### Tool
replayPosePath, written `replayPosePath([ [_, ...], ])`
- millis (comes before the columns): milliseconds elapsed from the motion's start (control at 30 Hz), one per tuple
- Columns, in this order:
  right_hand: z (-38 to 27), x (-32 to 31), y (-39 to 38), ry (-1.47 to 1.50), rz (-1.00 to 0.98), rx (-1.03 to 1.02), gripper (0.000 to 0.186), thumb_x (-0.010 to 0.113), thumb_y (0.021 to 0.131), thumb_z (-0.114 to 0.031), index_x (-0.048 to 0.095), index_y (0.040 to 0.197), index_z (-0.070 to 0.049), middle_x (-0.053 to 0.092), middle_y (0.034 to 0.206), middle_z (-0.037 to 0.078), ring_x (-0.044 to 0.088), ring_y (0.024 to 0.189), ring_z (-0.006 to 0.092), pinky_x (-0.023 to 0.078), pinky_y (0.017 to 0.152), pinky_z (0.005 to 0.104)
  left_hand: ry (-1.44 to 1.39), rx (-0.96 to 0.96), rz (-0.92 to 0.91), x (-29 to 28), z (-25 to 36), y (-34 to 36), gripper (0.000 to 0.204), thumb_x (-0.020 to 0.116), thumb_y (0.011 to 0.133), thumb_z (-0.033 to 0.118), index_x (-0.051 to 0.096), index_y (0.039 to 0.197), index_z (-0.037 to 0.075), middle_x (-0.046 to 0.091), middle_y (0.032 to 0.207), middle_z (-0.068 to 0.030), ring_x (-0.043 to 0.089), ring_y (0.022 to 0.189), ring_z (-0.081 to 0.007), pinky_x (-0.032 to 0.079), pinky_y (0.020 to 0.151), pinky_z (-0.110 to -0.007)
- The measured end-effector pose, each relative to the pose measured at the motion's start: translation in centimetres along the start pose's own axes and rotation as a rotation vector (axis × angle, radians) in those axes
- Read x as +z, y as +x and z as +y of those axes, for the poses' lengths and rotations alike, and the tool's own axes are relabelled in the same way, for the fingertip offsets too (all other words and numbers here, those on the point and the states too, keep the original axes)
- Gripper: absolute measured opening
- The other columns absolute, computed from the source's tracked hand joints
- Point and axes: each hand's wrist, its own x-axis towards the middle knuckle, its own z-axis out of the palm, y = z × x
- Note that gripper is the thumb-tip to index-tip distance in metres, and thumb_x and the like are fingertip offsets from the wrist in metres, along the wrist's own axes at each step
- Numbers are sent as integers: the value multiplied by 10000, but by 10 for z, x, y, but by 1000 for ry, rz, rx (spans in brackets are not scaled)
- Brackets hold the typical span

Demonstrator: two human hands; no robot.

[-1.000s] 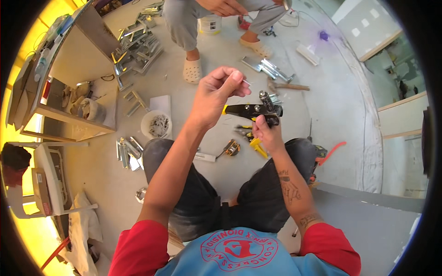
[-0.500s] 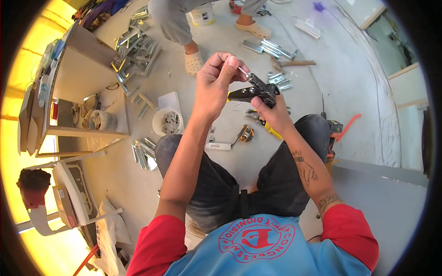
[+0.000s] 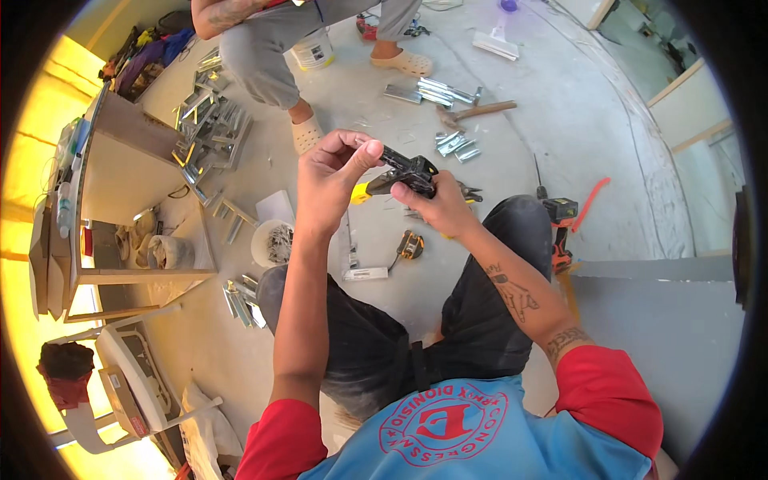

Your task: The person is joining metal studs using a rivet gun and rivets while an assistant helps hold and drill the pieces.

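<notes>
A worker's right hand (image 3: pixel 445 205) is closed around a black hand tool (image 3: pixel 412 169). The left hand's (image 3: pixel 330 174) thumb and fingers nearly meet at its tip; whether they hold anything cannot be told.

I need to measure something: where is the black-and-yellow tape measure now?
In the head view, the black-and-yellow tape measure lies on the grey floor between the black-trousered legs, just beyond and right of the white labelled bar.

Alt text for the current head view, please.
A person's right hand grips a black hand tool with a yellow handle end; the left hand is at its tip. Metal pieces, a hammer and a tape measure lie around; another person is opposite.
</notes>
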Motion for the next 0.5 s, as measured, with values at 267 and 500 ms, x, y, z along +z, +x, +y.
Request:
replayPosePath([
  [267, -2, 0, 0, 76, -16, -32, 522, 710, 802, -527, 638, 670, -28, 442, 530, -44, 384, 535, 61, 304, 480, 284, -73, -54, 37, 3, -2, 0, 168, 702, 874, 154, 654, 896, -6, 648, 839, -36, 612, 756, -120, 509, 759, -269],
  [500, 8, 3, 0, 233, -80, 12, 461, 707, 816, -509, 606, 703, -73, 453, 538, -57, 411, 471, 51, 307, 436, 250, 41, 74, 65, 12, -5, -5, 171, 697, 881, 143, 677, 919, -22, 644, 848, -10, 564, 801, -76, 460, 745, -210],
])
